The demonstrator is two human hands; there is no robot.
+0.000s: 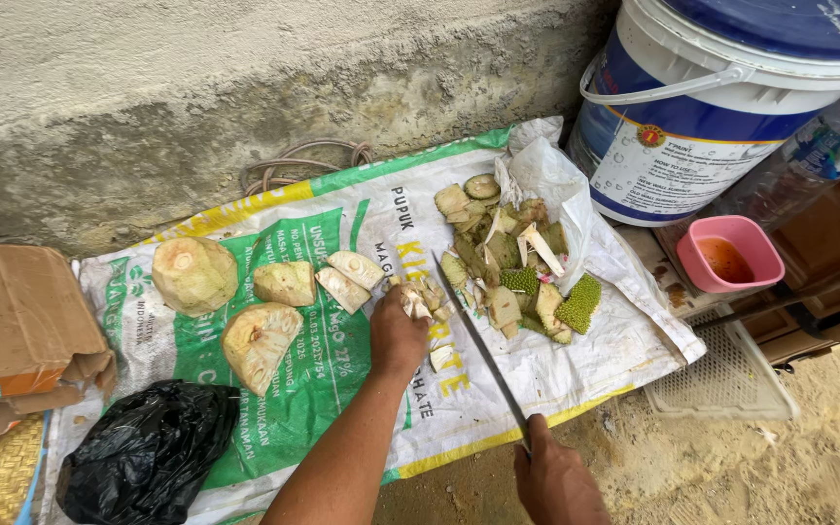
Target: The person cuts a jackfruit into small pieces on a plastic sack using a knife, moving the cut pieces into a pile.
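Left hand [399,335] closed on small pale jackfruit piece [418,299], pinned on printed sack [342,389] on ground. Right hand [558,481] clamped round handle of long knife [478,340], blade beside piece. Advisable: fingertips curled back, short controlled strokes, offcuts pushed toward peel pile [522,267].

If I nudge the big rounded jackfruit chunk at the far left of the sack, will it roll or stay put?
The rounded jackfruit chunk looks domed with a cut face up, so it would probably rock rather than roll far. It seems dense and solid, likely heavy for its size. The woven sack under it looks slick, so it may slide when pushed.
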